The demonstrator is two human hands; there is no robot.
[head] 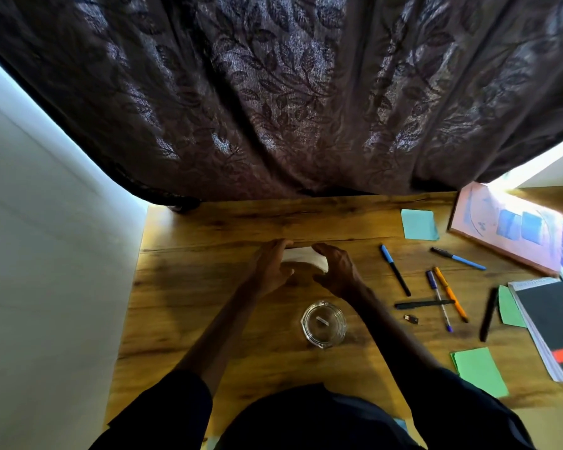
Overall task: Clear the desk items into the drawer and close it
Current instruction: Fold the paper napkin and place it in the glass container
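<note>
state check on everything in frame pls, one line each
Left hand: open, at the white paper's left edge.
Right hand: open, at its right edge.
White paper sheet: flat on the wooden desk, between the hands.
Clear glass ashtray: upright, one small white scrap inside.
Pink hardcover book: closed.
Black spiral notepad: closed.
Blue-capped black pen: capped.

White obj (303, 258) (paper?) — half hidden btw hands.

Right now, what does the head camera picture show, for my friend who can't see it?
Two hands, left hand and right hand, cup a white object on a wooden desk. A glass ashtray sits nearer; pens, sticky notes and notebooks lie to the right.
</note>
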